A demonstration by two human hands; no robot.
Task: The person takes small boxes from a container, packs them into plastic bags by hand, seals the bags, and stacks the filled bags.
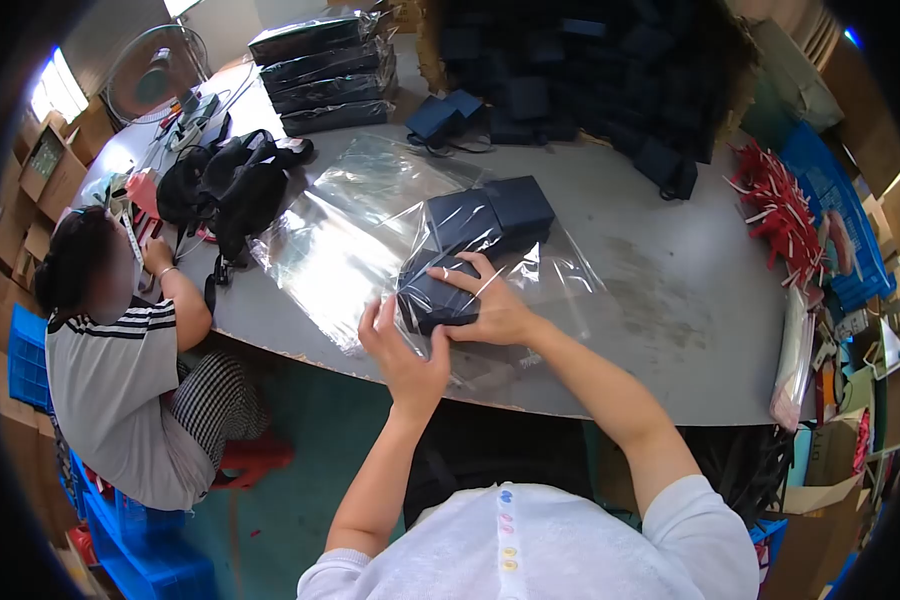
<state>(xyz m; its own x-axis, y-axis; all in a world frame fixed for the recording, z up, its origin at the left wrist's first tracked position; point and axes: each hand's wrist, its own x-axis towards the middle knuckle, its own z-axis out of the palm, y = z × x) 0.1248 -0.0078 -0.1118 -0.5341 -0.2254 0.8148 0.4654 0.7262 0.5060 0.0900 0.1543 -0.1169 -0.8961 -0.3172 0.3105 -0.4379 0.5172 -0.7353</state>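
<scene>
Grey counter (670, 335) lies before us, with a stack of wrapped packs (320, 85) at the back. Our right hand (500, 310) grips 1 dark box (428, 300) near the front edge, beside more dark boxes (495, 210) and clear film (335, 265). Our left hand (410, 368) is loosely spread by the gripped box; we cannot tell whether they touch. 1 person (125, 400) sits leftward.

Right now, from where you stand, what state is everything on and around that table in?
Right hand: closed on a box
Left hand: open, beside that box
Gripped dark blue box: lid shut
Two dark blue boxes behind: shut, lying together
Clear plastic film: spread out, creased
Box stack: plastic-wrapped
Grey tabletop: smudged
Fan: upright; spinning or not, unclear
</scene>
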